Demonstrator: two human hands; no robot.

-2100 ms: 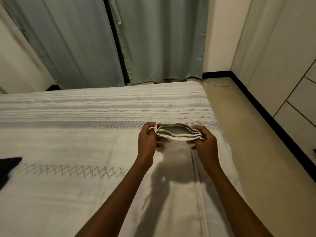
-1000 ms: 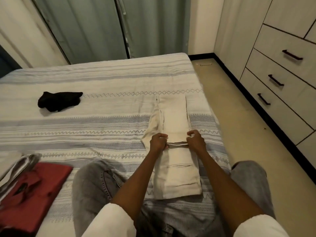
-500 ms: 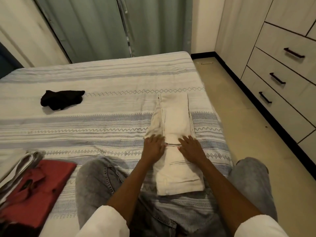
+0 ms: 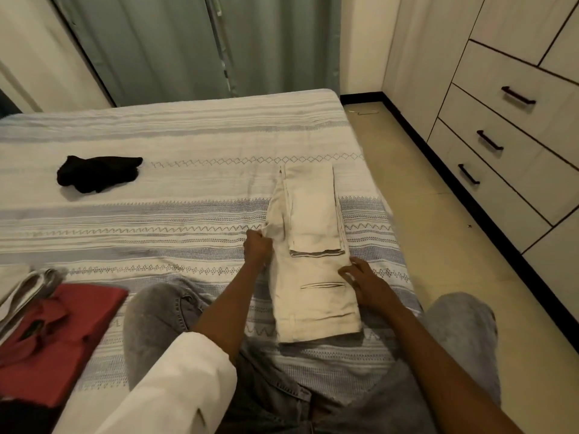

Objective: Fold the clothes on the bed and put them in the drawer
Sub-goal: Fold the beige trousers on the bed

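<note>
Cream trousers [image 4: 313, 277] lie folded lengthwise on the bed [image 4: 156, 214], near its right edge. The left hand [image 4: 257, 247] pinches a loose flap at their left side; the right hand [image 4: 363, 280] rests spread-fingered on their right edge. A black garment [image 4: 97, 173] lies far left.

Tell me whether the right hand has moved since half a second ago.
Yes. The right hand slid off the trousers' hem line toward their right edge, nearer the pocket slit.

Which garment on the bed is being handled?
The folded beige trousers: left hand pinches their edge, right hand rests alongside. The black garment and folded red shirt lie untouched.
</note>
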